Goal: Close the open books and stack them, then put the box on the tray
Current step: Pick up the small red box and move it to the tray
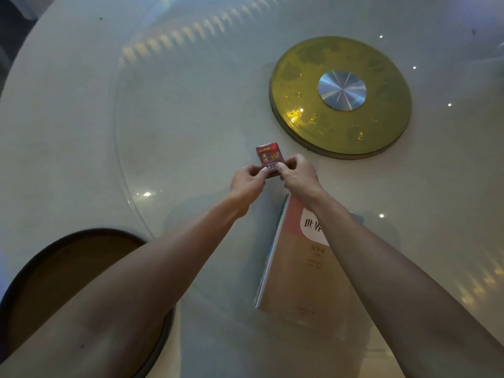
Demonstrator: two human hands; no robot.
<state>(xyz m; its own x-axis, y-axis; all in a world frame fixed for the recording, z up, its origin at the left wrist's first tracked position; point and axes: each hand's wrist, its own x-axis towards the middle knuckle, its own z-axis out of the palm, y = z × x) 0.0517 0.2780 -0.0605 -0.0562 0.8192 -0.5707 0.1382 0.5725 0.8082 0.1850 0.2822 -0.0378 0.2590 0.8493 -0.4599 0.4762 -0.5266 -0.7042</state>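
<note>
Both hands (272,178) pinch box (269,159), hiding its near end

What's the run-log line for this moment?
books: closed, stacked | red box: held by left hand, right hand | tray: box not placed

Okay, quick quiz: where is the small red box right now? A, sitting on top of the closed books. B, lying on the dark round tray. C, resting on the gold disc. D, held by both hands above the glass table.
D: the small red box is pinched between the left hand and right hand, beyond the closed books and away from the dark round tray.
</note>
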